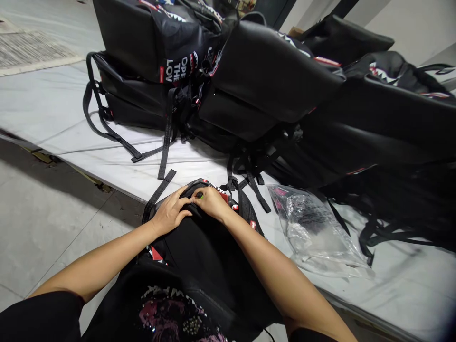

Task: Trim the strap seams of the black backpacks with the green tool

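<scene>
A black backpack (210,251) with red and white trim lies at the near edge of the white-covered table, against my body. My left hand (171,212) presses on its top edge, thumb and fingertips pinching the black fabric there. Right beside it, my right hand (211,202) is closed around a small tool with a black and green handle end (200,195). Most of the tool is hidden in the fist, so its kind cannot be made out. Its hidden working end is at the fabric near the left fingertips. A loose black strap (162,190) sticks up behind my left hand.
Stacked black backpacks (270,80) with shark-teeth prints and hanging straps line the far side of the table (46,99). A clear plastic bag (313,228) lies to the right of my backpack. A striped grey mat (32,50) lies at far left; tiled floor (53,209) shows below.
</scene>
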`<state>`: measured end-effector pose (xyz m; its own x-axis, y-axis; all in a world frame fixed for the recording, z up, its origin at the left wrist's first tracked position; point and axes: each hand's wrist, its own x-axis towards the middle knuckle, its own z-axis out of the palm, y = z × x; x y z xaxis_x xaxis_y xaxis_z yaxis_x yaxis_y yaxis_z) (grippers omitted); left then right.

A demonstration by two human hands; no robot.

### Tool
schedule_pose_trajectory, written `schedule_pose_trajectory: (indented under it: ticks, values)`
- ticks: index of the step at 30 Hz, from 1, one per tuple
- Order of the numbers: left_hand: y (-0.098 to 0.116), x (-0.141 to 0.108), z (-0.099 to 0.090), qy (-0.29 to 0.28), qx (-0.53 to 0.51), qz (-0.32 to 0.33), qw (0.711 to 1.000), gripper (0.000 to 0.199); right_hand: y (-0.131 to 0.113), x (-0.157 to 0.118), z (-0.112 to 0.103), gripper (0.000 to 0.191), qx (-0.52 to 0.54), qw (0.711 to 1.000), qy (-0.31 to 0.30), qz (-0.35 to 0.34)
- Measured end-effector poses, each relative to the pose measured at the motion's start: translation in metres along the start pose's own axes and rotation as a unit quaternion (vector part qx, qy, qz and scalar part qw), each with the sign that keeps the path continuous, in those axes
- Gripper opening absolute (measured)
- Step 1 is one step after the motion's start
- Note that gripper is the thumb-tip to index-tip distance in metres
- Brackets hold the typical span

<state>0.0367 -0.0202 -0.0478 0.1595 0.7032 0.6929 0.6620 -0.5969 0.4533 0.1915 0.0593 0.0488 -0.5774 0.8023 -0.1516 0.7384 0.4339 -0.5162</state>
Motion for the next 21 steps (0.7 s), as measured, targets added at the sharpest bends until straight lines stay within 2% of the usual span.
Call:
schedule_pose_trajectory:
  ticks: [5, 9, 12, 17, 21]
  values:
    - [-0.003, -0.001, 0.005, 0.002, -0.01, -0.016, 1.0, 0.041, -0.004, 0.001, 0.0, 0.014, -0.032, 0.999, 0.017, 0.016]
    - [0.002, 0.0, 0.01, 0.003, -0.016, -0.033, 0.999, 0.057, 0.0, -0.004, -0.005, 0.014, -0.02, 1.0, 0.002, 0.0]
    - [0.006, 0.004, 0.012, -0.025, -0.013, -0.047, 0.999, 0.069, 0.011, 0.005, -0.003, 0.022, -0.007, 1.0, -0.015, 0.007]
    - [0.002, 0.011, 0.011, -0.091, -0.004, -0.085, 0.992, 0.076, 0.026, 0.026, 0.002, 0.037, -0.082, 0.995, -0.048, -0.015]
    - [0.001, 0.01, 0.011, -0.091, -0.001, -0.088, 0.992, 0.076, 0.029, 0.021, -0.004, 0.035, -0.039, 0.997, -0.06, -0.008]
